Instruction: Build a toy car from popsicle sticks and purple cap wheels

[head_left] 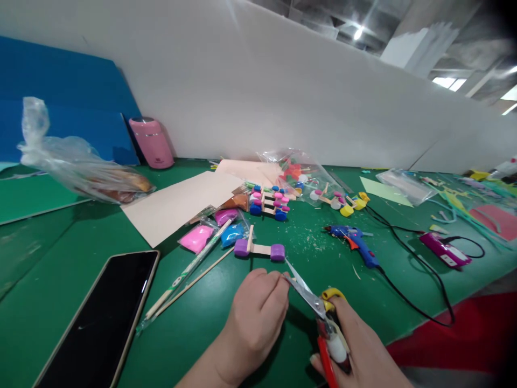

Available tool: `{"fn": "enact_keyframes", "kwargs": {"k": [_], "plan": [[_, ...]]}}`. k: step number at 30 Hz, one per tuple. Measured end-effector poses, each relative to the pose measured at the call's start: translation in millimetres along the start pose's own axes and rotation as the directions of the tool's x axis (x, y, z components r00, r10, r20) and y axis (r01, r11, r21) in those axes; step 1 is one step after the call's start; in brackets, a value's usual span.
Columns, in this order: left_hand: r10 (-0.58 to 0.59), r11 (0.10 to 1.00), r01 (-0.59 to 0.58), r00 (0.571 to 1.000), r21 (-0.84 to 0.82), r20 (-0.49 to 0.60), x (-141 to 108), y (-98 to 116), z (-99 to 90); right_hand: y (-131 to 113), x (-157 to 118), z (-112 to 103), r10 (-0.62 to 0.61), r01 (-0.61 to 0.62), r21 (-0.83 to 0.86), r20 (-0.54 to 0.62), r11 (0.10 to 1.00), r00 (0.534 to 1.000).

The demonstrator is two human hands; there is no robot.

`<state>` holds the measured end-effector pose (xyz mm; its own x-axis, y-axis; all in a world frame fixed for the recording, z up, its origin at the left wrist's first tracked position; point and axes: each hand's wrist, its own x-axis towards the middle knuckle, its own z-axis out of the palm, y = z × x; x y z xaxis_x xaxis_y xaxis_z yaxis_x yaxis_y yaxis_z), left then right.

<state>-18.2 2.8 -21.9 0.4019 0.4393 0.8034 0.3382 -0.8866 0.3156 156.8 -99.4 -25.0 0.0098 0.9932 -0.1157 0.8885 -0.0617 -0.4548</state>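
My left hand [258,307] is closed in a pinch, its fingertips close to the scissor blades. A small pale tip [293,279], which looks like wood, pokes out between them; the rest is hidden by the fingers. In my right hand [365,347] I grip a pair of scissors [310,299], blades parted around the pale tip. A yellow loop and a red handle show at that hand. Just beyond my left hand lies a purple-ended wooden stick piece [261,249] with a thin upright stick. More such pieces with blue and pink ends [269,202] sit behind it.
A blue glue gun [355,241] with a black cord lies at right, near a magenta power box [444,250]. At left are a phone [99,323], wrapped sticks [189,269], pink clay [196,238], beige paper [173,207], a bag [81,167] and a pink cup [152,144].
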Motion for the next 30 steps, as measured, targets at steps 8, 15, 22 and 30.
{"fn": "enact_keyframes", "kwargs": {"k": [8,15,22,30], "plan": [[-0.041,0.998,0.042,0.999,-0.037,0.018,-5,-1,4.2,-3,4,-6,0.018,-0.018,0.043,0.001,0.999,1.0],[-0.105,0.993,0.108,0.993,-0.044,0.051,-6,-6,4.0,4,12,-2,-0.013,0.014,0.061,-0.002,0.998,1.0],[-0.108,0.994,0.109,0.993,-0.021,0.052,-7,-8,1.9,1,19,2,0.009,-0.005,0.074,-0.055,0.997,0.998],[-0.128,0.992,0.128,0.99,0.008,0.054,-5,-9,1.8,1,27,-1,0.077,-0.076,0.075,-0.005,0.994,0.997]]}}
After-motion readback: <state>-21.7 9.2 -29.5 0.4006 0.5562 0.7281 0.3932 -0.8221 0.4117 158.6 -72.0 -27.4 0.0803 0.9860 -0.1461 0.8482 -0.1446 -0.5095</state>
